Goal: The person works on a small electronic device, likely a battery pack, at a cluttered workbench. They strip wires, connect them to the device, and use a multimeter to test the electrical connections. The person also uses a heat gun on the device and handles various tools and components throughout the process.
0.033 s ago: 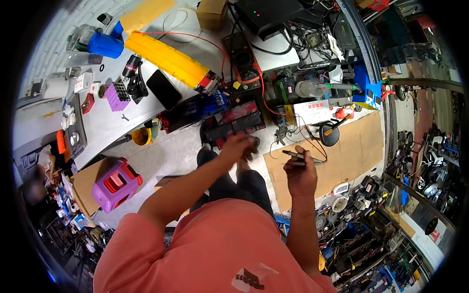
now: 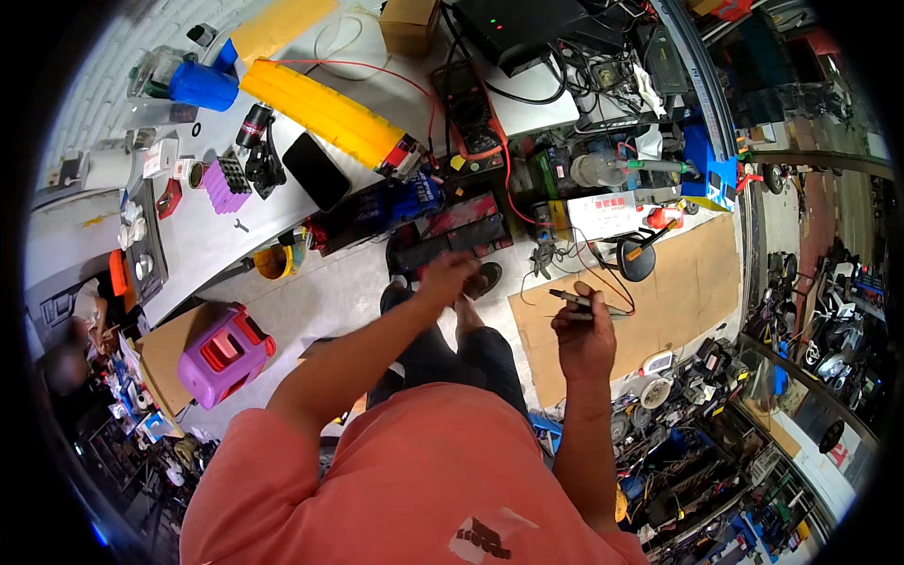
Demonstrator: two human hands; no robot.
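Note:
My right hand (image 2: pixel 586 334) is closed around pen-like multimeter probes (image 2: pixel 569 298), whose tips point left above a brown cardboard sheet (image 2: pixel 659 292). Thin red and black leads run up from them toward a multimeter (image 2: pixel 463 102) with an orange-red edge at the bench edge. My left hand (image 2: pixel 446 281) hovers over the floor in front of a black and red battery-like case (image 2: pixel 450 237). Motion smears its fingers, so whether it holds anything is unclear. My sandalled foot (image 2: pixel 487 277) shows just beside it.
On the white bench (image 2: pixel 212 268) lie a long yellow pack (image 2: pixel 330 118), a black phone (image 2: pixel 316 172), a purple cell holder (image 2: pixel 225 185) and a small wrench (image 2: pixel 241 226). A purple stool (image 2: pixel 226 353) stands at left. Tools and parts crowd the lower right.
My left hand has shifted slightly left, uncovering more of my foot. My right hand, still gripping the probes, has moved a little to the right.

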